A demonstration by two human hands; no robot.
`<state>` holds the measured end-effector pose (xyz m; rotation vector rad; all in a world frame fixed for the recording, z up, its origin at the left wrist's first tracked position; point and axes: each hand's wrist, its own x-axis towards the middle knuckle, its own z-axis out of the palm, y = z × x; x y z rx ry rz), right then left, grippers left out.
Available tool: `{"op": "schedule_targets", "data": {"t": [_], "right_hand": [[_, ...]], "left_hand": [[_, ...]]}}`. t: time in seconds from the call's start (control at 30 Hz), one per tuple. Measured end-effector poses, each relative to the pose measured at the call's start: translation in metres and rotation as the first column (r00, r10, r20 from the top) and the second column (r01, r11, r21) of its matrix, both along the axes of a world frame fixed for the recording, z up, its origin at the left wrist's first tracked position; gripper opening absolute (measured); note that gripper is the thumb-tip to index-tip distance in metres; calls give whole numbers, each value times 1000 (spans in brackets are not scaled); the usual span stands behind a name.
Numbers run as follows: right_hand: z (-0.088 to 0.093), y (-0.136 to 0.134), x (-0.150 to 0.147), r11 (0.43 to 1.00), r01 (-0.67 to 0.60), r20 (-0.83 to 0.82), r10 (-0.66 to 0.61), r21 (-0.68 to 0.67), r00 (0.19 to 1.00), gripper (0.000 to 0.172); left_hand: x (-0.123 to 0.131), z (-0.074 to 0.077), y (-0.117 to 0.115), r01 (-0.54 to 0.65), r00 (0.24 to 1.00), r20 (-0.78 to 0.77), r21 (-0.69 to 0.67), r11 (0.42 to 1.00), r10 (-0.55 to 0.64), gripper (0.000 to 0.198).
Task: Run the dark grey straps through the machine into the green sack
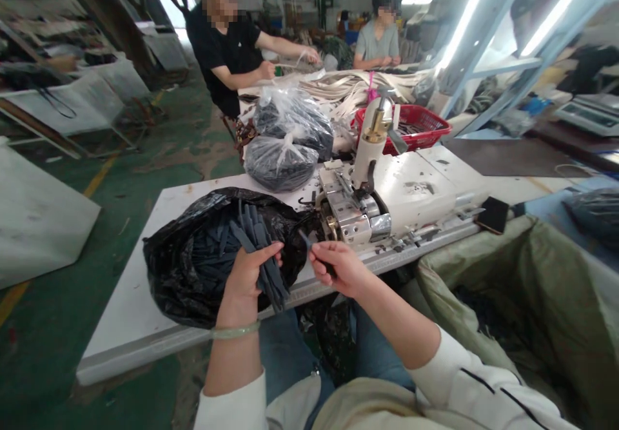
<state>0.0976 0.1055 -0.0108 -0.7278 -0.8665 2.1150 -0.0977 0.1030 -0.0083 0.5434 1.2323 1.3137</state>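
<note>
My left hand (251,267) is closed round a bunch of dark blue-grey strips (271,282), held over the near side of an open black plastic bag (167,249). More strips of the same kind (213,243) fill that bag. Just right of it, my right hand (336,265) pinches one small blue-grey strip (305,239) between thumb and fingertips, with its tip pointing up and left. Right behind this hand stands a cream-coloured machine (372,185) with metal rollers and plates. The strip is apart from the machine.
Two tied clear bags of dark pieces (283,162) sit behind the black bag. A red basket (425,127) stands behind the machine, and a large green sack (532,275) hangs open at the right. Two people work across a table heaped with pale straps (333,88).
</note>
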Motion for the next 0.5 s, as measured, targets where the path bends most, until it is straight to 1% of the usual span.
{"op": "schedule_targets", "data": {"t": [0.03,0.07,0.1,0.13,0.17,0.2,0.27,0.4,0.5], "right_hand": [[0,1,13,979,167,118,-180,115,977,29],[0,3,27,928,302,211,-347,219,914,31],[0,5,41,872,394,273,-470,290,839,32],[-1,9,54,833,450,310,-542,322,781,32],[-1,13,66,815,482,327,-574,323,751,32],[-2,16,74,812,498,329,-580,304,745,32],[-2,23,84,822,509,316,-568,254,760,30],[-3,32,83,832,528,270,-554,170,787,27],[-3,36,83,815,555,243,-579,165,778,26]], "left_hand": [[-2,-1,2,-46,998,45,-43,998,48,25],[-4,-3,4,-87,990,105,-71,994,94,23],[-6,-4,6,-108,976,182,-92,990,124,21],[-8,-6,6,-104,960,248,-106,989,128,19],[-9,-8,6,-98,946,299,-120,988,130,18],[-9,-9,6,-93,935,329,-131,987,132,18],[-6,-11,3,-90,927,351,-143,986,135,17],[0,-11,0,-86,927,351,-153,985,135,14],[0,-11,-1,-102,931,335,-139,985,144,13]]}}
